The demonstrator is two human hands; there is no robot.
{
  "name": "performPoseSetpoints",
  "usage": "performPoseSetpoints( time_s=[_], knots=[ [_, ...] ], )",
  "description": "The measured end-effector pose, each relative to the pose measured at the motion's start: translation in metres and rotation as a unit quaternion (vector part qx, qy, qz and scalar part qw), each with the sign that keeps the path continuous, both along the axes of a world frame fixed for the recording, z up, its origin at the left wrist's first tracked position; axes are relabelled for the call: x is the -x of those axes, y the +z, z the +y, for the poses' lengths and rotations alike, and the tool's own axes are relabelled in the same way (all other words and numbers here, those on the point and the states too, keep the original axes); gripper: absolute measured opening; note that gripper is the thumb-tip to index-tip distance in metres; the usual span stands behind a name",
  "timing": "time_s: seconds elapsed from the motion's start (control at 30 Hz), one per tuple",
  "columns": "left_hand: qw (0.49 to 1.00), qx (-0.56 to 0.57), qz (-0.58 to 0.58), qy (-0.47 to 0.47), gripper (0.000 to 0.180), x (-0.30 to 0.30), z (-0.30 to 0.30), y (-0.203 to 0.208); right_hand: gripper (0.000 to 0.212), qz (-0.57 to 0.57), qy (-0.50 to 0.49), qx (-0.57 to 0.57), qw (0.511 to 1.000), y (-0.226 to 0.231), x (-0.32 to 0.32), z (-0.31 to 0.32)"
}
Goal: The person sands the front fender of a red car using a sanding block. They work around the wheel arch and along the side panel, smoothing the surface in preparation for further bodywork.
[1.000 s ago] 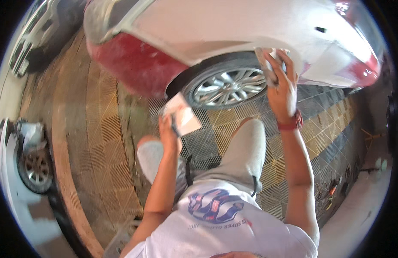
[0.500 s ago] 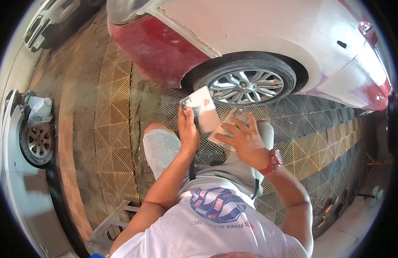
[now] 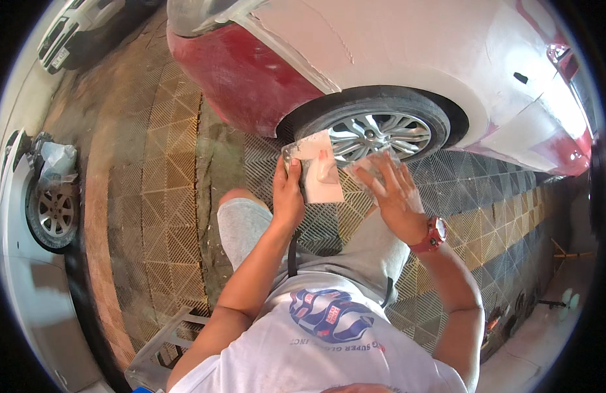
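Note:
My left hand [image 3: 288, 198] grips the edge of a flat, pale board [image 3: 324, 191], its thumb on top near the smudged grey side. On the board lies a pale dab of paste [image 3: 326, 168] with a reddish spot. My right hand [image 3: 400, 204] is closed on a thin whitish spreader [image 3: 381, 164], its fingers laid along the top. The spreader's edge is close to the board's right side; I cannot tell if they touch. Both are held above my knees, before the car wheel [image 3: 375, 134].
Ahead stands a car [image 3: 408, 46] with whitish sanded panels and a red bumper [image 3: 250, 75]. Patterned floor tiles [image 3: 172, 164] spread around me. At left lies a loose wheel [image 3: 56, 213] with a plastic bag above it, beside a pale car panel [image 3: 37, 275]. A plastic stool [image 3: 162, 344] sits lower left.
My right hand has moved up and to the right with the spreader. The board has turned and shifted slightly right, showing the paste more clearly.

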State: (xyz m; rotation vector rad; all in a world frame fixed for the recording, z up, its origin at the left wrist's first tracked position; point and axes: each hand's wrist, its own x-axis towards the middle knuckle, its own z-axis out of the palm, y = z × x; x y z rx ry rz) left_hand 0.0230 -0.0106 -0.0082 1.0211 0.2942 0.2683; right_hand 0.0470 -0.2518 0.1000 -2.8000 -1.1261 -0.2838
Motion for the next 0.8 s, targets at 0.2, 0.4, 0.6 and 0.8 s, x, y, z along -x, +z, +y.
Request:
performPoseSetpoints(
  time_s=[0.2,0.4,0.6,0.8],
  knots=[
    [0.949,-0.312,-0.011,0.048,0.055,-0.001,-0.009,0.026,0.069,0.007,0.029,-0.031,0.999,-0.032,0.035,0.022],
    [0.996,0.030,-0.023,0.086,0.043,-0.018,0.063,-0.049,0.074,0.162,-0.023,-0.275,0.947,-0.025,-0.004,-0.038],
    [0.978,0.134,0.155,0.024,0.044,0.001,0.105,-0.130,0.066,-0.062,-0.147,-0.530,0.833,0.125,-0.117,-0.101],
    [0.976,0.114,0.184,-0.007,0.044,0.011,0.101,-0.171,0.073,-0.445,-0.173,-0.219,0.851,0.198,-0.224,-0.120]
  ],
)
